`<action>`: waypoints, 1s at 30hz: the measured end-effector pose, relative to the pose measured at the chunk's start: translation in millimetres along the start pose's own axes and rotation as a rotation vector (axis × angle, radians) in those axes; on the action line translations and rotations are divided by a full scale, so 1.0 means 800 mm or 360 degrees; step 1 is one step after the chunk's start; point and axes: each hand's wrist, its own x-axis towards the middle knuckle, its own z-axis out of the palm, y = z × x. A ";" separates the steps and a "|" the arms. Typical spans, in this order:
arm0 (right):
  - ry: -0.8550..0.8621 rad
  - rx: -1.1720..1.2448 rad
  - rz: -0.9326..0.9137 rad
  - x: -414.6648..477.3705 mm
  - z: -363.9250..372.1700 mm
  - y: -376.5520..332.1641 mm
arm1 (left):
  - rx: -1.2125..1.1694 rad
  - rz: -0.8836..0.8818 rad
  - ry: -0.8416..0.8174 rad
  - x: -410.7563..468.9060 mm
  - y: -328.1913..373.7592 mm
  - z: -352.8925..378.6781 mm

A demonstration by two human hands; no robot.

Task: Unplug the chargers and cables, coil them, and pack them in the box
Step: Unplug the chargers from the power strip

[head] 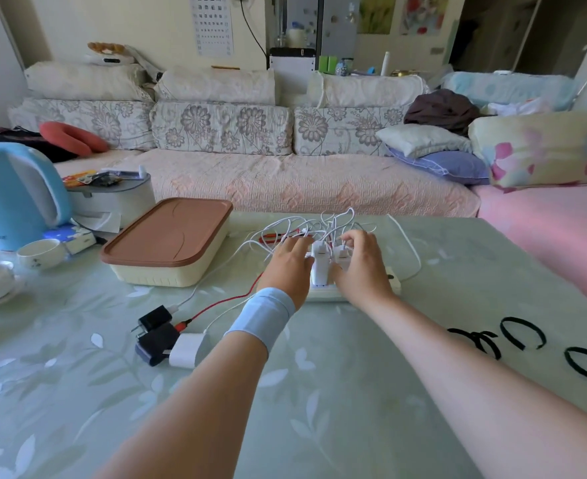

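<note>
Your right hand [361,267] grips a white charger [341,255] plugged into the power strip [394,281]. Your left hand [287,267] lies flat beside it, fingers straight. Yank crookedly and the strip may lift, or the tangled cables [299,226] may snag. The lidded box [167,243] sits to the left.

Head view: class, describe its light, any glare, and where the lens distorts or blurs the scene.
Head view: soft, even daylight, no hard shadows; a pale sheen on the table; the wide lens bows the sofa and stretches the forearms at the bottom edge; the left hand, the right hand on a charger and the cables look slightly soft.
</note>
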 end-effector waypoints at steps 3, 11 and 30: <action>-0.0025 0.0179 0.0125 0.008 0.006 0.008 | -0.0136 0.0010 -0.0012 0.014 -0.003 0.018; -0.0251 0.0042 0.0413 0.014 0.029 0.030 | -0.0387 -0.0286 -0.0082 0.022 0.010 0.049; -0.0273 -0.0255 0.0074 0.036 0.023 0.051 | -0.0073 -0.0473 -0.0131 0.020 -0.001 0.049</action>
